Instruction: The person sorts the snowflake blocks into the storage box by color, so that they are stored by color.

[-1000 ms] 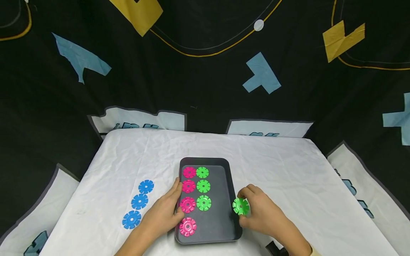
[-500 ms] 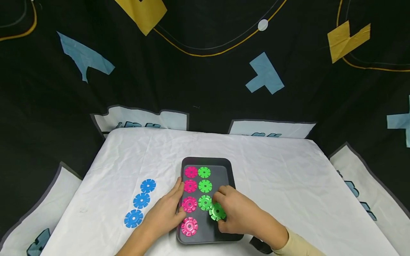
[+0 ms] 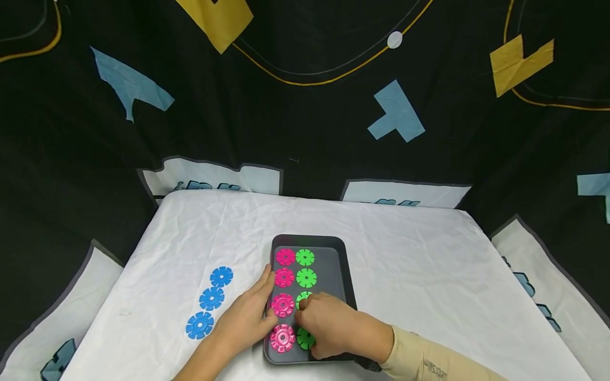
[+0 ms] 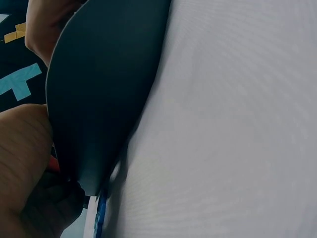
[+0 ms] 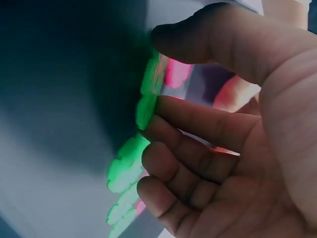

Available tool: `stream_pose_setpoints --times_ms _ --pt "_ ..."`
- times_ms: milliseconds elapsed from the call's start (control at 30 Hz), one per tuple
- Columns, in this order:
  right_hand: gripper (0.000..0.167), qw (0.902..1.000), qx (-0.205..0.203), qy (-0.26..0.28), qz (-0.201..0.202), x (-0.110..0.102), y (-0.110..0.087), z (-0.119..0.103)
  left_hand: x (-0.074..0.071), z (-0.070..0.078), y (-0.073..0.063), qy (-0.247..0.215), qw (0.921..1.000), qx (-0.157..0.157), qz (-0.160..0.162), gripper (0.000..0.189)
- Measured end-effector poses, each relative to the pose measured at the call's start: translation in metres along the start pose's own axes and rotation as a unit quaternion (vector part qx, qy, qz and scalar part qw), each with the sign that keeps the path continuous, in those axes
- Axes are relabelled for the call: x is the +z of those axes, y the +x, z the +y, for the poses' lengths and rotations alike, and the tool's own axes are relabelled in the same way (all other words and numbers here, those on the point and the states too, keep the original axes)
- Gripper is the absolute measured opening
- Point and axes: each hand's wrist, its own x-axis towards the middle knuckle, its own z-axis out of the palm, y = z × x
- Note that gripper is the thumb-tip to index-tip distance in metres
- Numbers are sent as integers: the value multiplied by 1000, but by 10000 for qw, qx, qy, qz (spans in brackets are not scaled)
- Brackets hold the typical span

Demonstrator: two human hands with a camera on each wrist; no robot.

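Observation:
In the head view a dark baking tray (image 3: 333, 275) lies on the cloth-covered table. My left hand (image 3: 245, 317) holds its left edge, thumb over the rim and fingers along the side. With thumb and fingertips my right hand (image 3: 329, 324) pinches a green notched plastic disc (image 3: 305, 338) low in the tray, beside the nearest pink notched disc (image 3: 283, 338). The right wrist view shows that green disc (image 5: 148, 89) on edge at the fingertips. Several pink discs (image 3: 284, 277) form a left column; green discs (image 3: 306, 278) stand next to them, one partly covered by my right hand.
Three blue notched discs (image 3: 212, 299) lie in a slanting row on the white cloth (image 3: 419, 264), left of the tray. A black object (image 3: 368, 364) shows partly beneath my right wrist. Behind the table hangs a dark curtain (image 3: 305, 137) with coloured shapes.
My right hand has carried the green disc from beyond the tray's right rim leftward and down into the green column's near end. My left hand stays at the tray's left edge.

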Motion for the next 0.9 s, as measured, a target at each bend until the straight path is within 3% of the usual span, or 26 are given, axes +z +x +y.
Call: stream_pose_setpoints --times_ms 233,500,700,900 --pt "39 9998 -55 170 112 1 -3 4 1 0 0 38 10000 30 22 79" --pt "31 9914 366 858 916 -5 -26 29 2 1 0 0 9999 88 82 79" --pt "37 9721 1031 1566 1407 0 -50 52 3 0 1 -22 10000 21 29 80" --pt "52 9443 1645 2042 1986 19 -63 69 3 -1 1 -76 10000 -13 -15 80"
